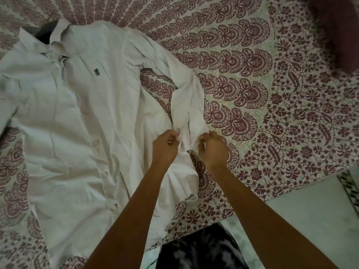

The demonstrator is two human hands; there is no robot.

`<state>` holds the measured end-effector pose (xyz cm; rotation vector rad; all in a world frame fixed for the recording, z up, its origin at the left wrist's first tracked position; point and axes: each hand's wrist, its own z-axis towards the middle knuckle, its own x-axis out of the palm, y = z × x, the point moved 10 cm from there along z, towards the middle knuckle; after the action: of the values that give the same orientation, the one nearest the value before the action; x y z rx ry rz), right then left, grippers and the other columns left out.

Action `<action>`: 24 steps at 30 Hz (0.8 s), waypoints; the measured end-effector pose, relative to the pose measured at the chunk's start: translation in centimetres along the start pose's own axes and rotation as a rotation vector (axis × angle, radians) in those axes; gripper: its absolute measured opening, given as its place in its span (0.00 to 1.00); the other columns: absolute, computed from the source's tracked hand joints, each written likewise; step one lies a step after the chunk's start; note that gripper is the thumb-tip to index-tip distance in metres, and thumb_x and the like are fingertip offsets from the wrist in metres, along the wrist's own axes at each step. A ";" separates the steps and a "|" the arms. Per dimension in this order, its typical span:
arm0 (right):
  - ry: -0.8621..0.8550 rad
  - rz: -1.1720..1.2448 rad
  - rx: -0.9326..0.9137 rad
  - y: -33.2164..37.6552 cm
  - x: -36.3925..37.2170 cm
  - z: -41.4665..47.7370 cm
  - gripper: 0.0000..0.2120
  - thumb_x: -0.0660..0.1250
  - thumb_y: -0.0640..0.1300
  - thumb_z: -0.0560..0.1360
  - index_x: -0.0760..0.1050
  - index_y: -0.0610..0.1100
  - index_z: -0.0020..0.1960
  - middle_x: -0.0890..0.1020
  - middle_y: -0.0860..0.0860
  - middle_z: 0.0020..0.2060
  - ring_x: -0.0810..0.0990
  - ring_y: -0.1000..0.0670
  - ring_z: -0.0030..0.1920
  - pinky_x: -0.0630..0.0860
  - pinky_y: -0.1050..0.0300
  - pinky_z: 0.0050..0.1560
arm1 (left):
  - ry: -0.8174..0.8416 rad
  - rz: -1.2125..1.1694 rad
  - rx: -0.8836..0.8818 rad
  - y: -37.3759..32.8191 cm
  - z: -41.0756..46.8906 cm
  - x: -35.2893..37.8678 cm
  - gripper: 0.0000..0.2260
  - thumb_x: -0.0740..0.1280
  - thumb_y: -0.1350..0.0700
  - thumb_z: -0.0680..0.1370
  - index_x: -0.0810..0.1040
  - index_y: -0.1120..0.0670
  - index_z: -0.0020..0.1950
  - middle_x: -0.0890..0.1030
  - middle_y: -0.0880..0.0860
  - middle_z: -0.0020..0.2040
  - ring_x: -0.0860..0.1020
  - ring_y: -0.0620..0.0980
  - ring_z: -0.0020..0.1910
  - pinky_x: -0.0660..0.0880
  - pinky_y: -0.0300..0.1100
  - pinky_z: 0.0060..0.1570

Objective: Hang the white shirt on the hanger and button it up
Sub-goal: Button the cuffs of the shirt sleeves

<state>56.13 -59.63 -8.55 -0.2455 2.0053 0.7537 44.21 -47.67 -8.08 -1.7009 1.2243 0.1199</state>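
Head view looks down on both hands pinching the cuff (pixel 189 137) of the white shirt (pixel 77 117). Left hand (pixel 165 147) grips one edge of it, right hand (pixel 212 149) the other, fingers closed on the cloth. Away from that grip the shirt lies flat, front up, on the patterned bedsheet (pixel 272 94), its front placket buttoned.
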 end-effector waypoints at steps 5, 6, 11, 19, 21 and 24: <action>0.027 -0.016 0.042 -1.3 0.4 -0.6 0.19 0.72 0.47 0.66 0.73 0.43 0.54 0.75 0.45 0.50 0.76 0.43 0.48 0.65 0.58 0.37 | 0.143 -0.295 -0.132 1.7 -0.9 2.9 0.04 0.65 0.62 0.76 0.77 0.57 0.50 0.80 0.52 0.41 0.77 0.48 0.43 0.72 0.39 0.43; 0.037 -0.052 0.022 -1.3 0.7 -0.9 0.21 0.73 0.47 0.65 0.73 0.43 0.54 0.74 0.44 0.50 0.76 0.43 0.48 0.65 0.57 0.38 | 0.147 -0.354 -0.152 1.7 -1.2 3.1 0.04 0.65 0.62 0.76 0.77 0.56 0.50 0.80 0.51 0.41 0.77 0.48 0.43 0.73 0.38 0.42; 0.003 -0.017 0.051 -1.8 0.4 -0.8 0.13 0.65 0.43 0.72 0.73 0.43 0.56 0.74 0.44 0.53 0.76 0.43 0.48 0.70 0.55 0.39 | 0.097 -0.376 -0.192 2.0 -1.5 1.8 0.06 0.69 0.63 0.73 0.79 0.54 0.48 0.81 0.53 0.41 0.78 0.49 0.43 0.75 0.44 0.50; -0.432 0.155 0.107 -3.9 -7.3 -3.0 0.10 0.63 0.30 0.69 0.77 0.40 0.46 0.75 0.42 0.49 0.76 0.44 0.34 0.70 0.57 0.28 | 0.023 0.116 0.064 -0.9 -2.5 0.3 0.11 0.67 0.63 0.71 0.81 0.56 0.52 0.79 0.53 0.42 0.77 0.50 0.42 0.74 0.42 0.47; -0.457 0.173 0.039 -3.8 -8.3 -3.5 0.11 0.63 0.26 0.67 0.76 0.38 0.45 0.74 0.41 0.49 0.76 0.45 0.35 0.73 0.56 0.28 | 0.091 0.223 0.115 -1.9 -3.3 1.8 0.12 0.66 0.63 0.72 0.81 0.55 0.54 0.80 0.55 0.49 0.78 0.52 0.48 0.75 0.43 0.49; -0.266 0.170 -0.114 -2.8 -5.9 -3.7 0.12 0.63 0.27 0.67 0.76 0.37 0.46 0.71 0.41 0.54 0.77 0.45 0.40 0.78 0.52 0.35 | 0.091 0.199 0.087 -2.0 -3.8 2.6 0.12 0.65 0.63 0.73 0.81 0.55 0.55 0.82 0.54 0.51 0.80 0.53 0.50 0.74 0.41 0.49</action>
<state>57.94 -64.81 -3.40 -0.0364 1.7479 0.9575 45.27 -52.25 -6.36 -1.5208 1.4454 0.1087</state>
